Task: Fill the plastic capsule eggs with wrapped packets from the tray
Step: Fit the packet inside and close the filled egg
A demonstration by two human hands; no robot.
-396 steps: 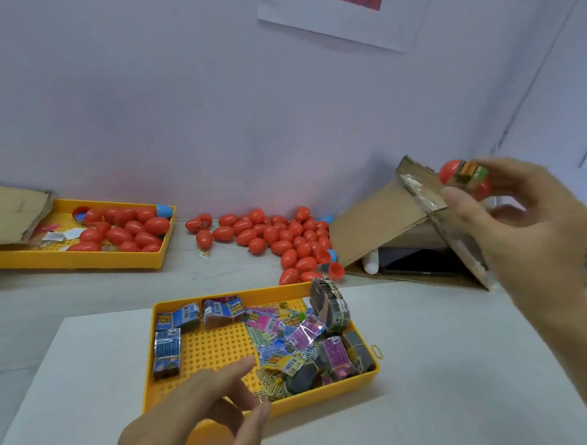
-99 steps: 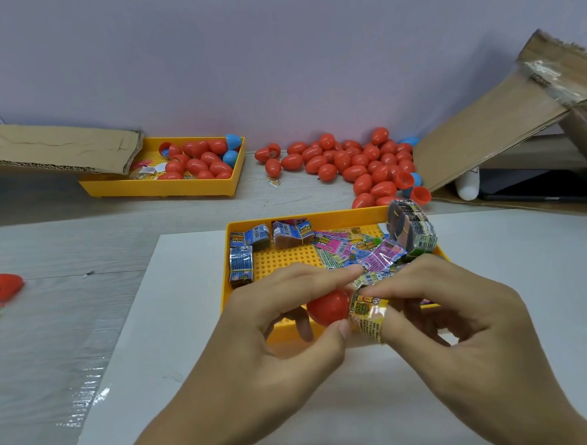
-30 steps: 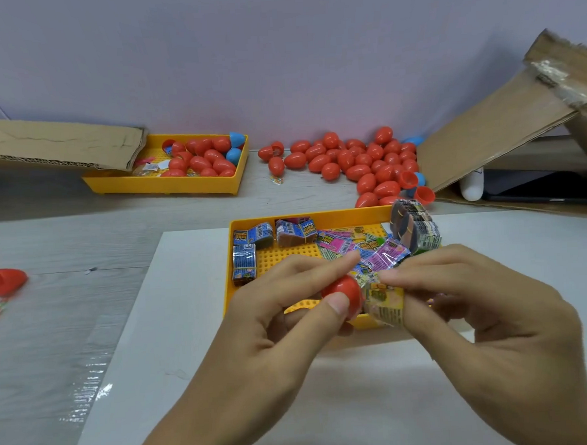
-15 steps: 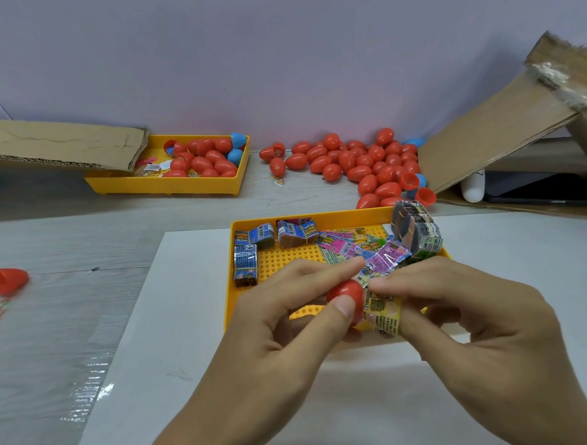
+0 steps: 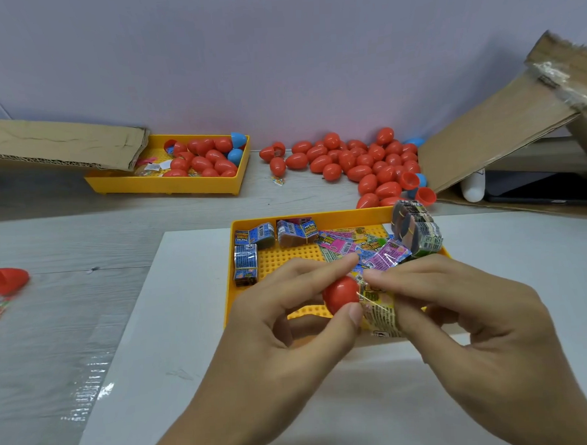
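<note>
low in the centre of the frame the left hand (image 5: pixel 280 328) pinches a red capsule egg half (image 5: pixel 340 294) between thumb and forefinger, fingers curled round it, while the right hand (image 5: pixel 460 319) grips a yellow wrapped packet (image 5: pixel 380 311) and presses it against the egg's open side. the packet looks only partly in, so this egg isn't filled or closed yet, i'd say. just behind the hands the yellow tray (image 5: pixel 332 216) has plenty of packets (image 5: pixel 354 248) in it, so a good deal is left. further back a heap of red eggs (image 5: pixel 357 164) lies by the wall, and a second tray (image 5: pixel 168 186) at upper left holds more; which of those are filled i can't tell.
</note>
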